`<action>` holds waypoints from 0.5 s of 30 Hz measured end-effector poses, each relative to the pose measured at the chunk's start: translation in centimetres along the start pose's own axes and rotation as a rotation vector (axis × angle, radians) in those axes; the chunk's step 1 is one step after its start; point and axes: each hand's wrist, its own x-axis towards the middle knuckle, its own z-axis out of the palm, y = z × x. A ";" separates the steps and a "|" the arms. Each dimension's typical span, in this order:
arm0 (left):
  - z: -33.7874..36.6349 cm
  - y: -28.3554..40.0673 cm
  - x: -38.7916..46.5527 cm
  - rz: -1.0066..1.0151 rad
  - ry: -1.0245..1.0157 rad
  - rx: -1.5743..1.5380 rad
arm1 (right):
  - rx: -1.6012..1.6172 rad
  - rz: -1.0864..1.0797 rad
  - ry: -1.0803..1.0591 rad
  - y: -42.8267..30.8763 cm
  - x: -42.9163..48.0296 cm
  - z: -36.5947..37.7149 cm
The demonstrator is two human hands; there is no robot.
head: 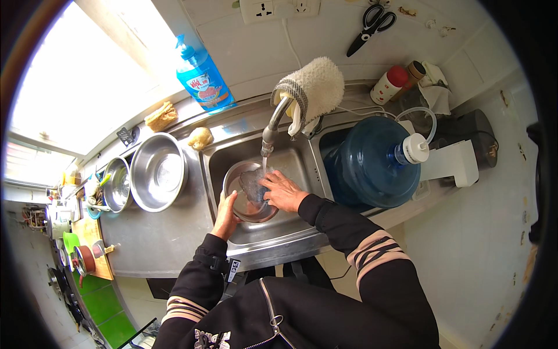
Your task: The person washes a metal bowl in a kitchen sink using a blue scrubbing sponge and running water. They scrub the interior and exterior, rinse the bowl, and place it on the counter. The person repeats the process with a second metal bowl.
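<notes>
My left hand (pixel 225 214) grips the near-left rim of a round metal bowl (pixel 229 183), thumb over the edge and fingers against its outside. The bowl is inside a stainless steel sink (pixel 301 161), a little tilted. My right hand (pixel 283 190) reaches over the bowl's right side, fingers bent downward at a dark grey, wet-looking piece (pixel 252 185). Whether that piece is a cloth or a scrubber, and whether my fingers grip it, I cannot tell. From the metal faucet (pixel 271 131) above, water runs down beside my right fingertips.
A fluffy towel (pixel 320 85) drapes the faucet. Right of the sink stands a large blue water jug (pixel 370 161). Two metal basins, one large (pixel 159 172) and one smaller (pixel 117 185), stand left. Behind are a sponge (pixel 200 138) and a blue pump bottle (pixel 205 83).
</notes>
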 end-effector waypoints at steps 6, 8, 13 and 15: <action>1.0 -0.6 -0.1 -0.159 0.007 -0.151 | 0.665 0.094 -0.135 -5.3 1.8 2.0; 1.2 -0.9 -0.3 -0.196 0.023 -0.184 | 0.739 0.106 0.057 -6.5 3.0 3.0; 1.9 -1.3 -1.0 -0.251 -0.061 -0.206 | 0.617 0.161 0.125 -4.1 4.5 3.5; 2.0 -1.1 -1.1 -0.232 -0.022 -0.162 | 0.422 0.225 0.019 -2.5 4.0 3.2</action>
